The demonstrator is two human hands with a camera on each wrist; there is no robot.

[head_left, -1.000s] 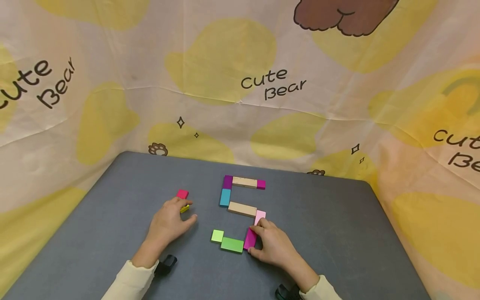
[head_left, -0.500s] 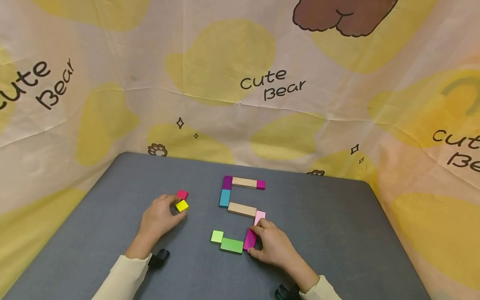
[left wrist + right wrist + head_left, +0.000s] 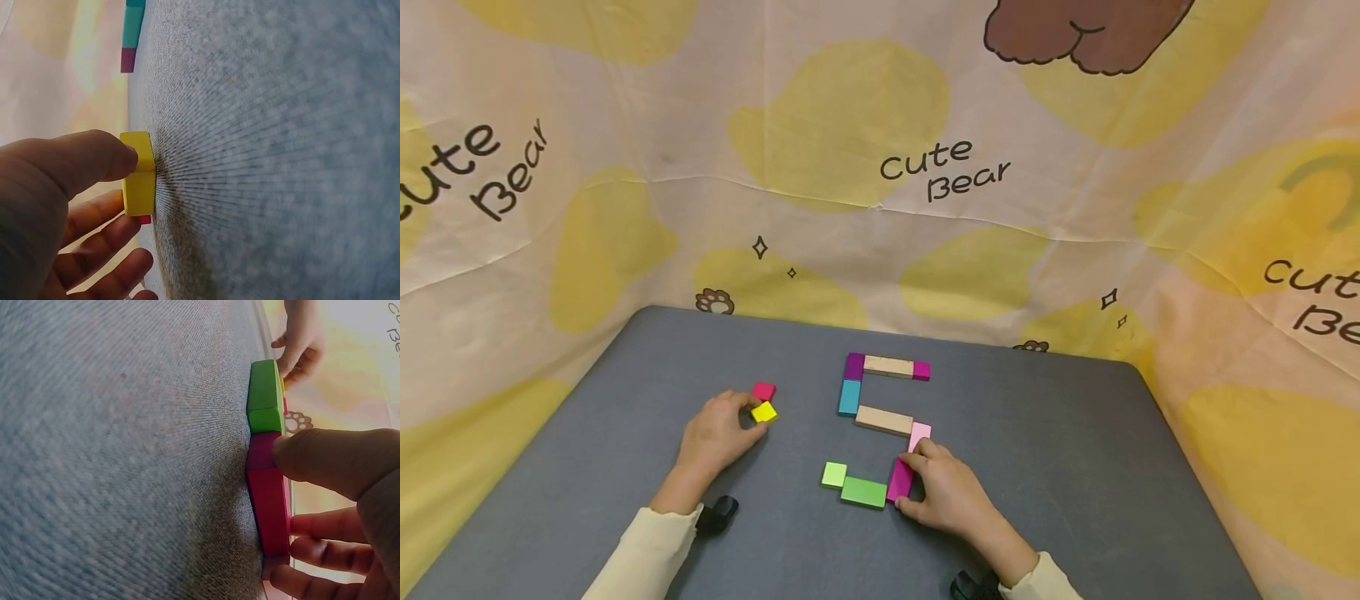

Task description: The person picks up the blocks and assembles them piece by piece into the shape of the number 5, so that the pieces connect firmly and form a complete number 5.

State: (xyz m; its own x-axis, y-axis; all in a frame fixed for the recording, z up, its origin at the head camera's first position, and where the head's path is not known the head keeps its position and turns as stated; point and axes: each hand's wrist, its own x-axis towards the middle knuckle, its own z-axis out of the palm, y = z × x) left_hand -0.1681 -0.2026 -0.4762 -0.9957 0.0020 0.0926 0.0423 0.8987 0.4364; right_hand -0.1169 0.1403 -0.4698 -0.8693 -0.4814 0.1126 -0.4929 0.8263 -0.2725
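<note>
My left hand [image 3: 717, 437] pinches a small yellow block [image 3: 764, 412] between thumb and forefinger; in the left wrist view the thumb lies on a side of the yellow block [image 3: 140, 190]. Just behind it is a red block [image 3: 763, 391]. My right hand [image 3: 953, 492] holds a magenta block [image 3: 899, 481], with the thumb at its near end and fingers along its far part. That block meets a green block [image 3: 863, 492] on its left and a pale pink block [image 3: 920, 435] beyond, partly hidden by the fingers.
A lime block [image 3: 833, 475] touches the green one. Farther back, a plain wooden block [image 3: 884, 419], a blue block [image 3: 849, 397], a purple block [image 3: 854, 367], another wooden block [image 3: 889, 366] and a small magenta block [image 3: 922, 371] continue the winding line on the grey table [image 3: 1060, 467].
My left hand has drawn back to the left and its thumb has closed in on the yellow block, which shows more fully now. The right hand has stayed in place on the magenta block.
</note>
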